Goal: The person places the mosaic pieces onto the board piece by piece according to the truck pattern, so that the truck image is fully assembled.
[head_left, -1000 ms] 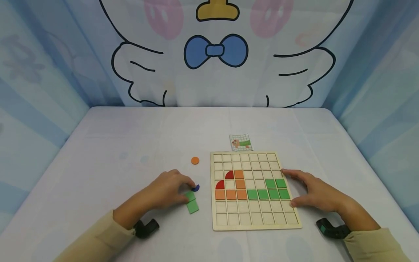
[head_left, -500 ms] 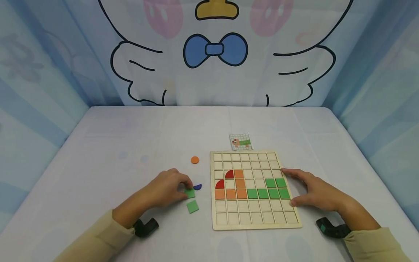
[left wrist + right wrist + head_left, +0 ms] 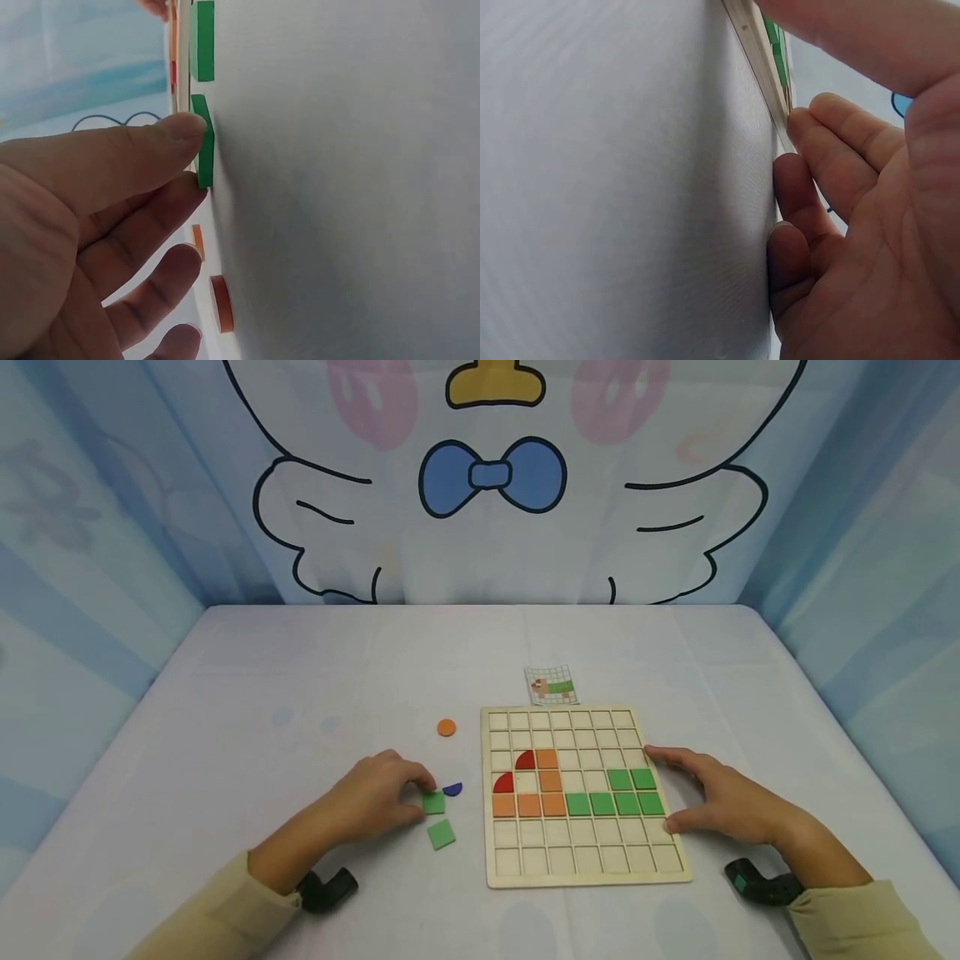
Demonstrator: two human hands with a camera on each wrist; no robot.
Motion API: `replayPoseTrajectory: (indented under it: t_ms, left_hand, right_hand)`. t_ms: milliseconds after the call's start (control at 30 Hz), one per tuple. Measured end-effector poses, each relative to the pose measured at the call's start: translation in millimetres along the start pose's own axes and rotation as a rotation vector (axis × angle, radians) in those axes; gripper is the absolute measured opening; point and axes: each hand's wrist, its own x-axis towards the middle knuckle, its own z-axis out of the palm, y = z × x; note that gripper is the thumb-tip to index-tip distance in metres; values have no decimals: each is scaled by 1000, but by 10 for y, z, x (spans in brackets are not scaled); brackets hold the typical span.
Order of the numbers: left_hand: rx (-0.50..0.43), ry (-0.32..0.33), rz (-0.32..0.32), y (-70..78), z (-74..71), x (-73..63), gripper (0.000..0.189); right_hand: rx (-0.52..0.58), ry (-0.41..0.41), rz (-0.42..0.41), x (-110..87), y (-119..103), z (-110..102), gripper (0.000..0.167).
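Note:
My left hand (image 3: 371, 797) pinches a green square tile (image 3: 433, 802) between thumb and index finger at the tabletop. In the left wrist view the thumb lies against that green tile (image 3: 205, 150). A blue half-round tile (image 3: 453, 789) lies right by its upper corner, and a second green square tile (image 3: 442, 834) lies just below. My right hand (image 3: 738, 802) rests at the right edge of the wooden grid board (image 3: 585, 860), thumb and index finger spread apart and touching the rim. Orange, red and green tiles fill several cells of the board.
An orange round tile (image 3: 446, 727) lies left of the board. Behind the board a small picture card (image 3: 552, 686) shows a dog pattern on a grid. A white cloth covers the table (image 3: 300, 668), with a printed curtain (image 3: 495, 552) behind it.
The left hand has drawn back slightly leftward. The pinched green tile has separated from the other green tile, and the blue half-round tile now lies uncovered beside it. The right hand stays put.

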Motion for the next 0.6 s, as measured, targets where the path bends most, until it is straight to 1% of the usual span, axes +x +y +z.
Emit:
replayPoseTrajectory:
  t_ms: [167, 400, 500, 600]
  left_hand:
    - [26, 38, 22, 25, 8, -13, 24]
    - [103, 89, 68, 32, 37, -17, 20]
    - [100, 91, 68, 45, 36, -20, 20]
    - [86, 75, 56, 65, 31, -17, 20]
  right_hand:
    - [-1, 0, 4, -3, -8, 3, 92]
    - [-1, -2, 1, 5, 2, 3, 93]
    - [0, -3, -1, 6, -3, -1, 93]
    - [6, -4, 3, 6, -8, -2, 93]
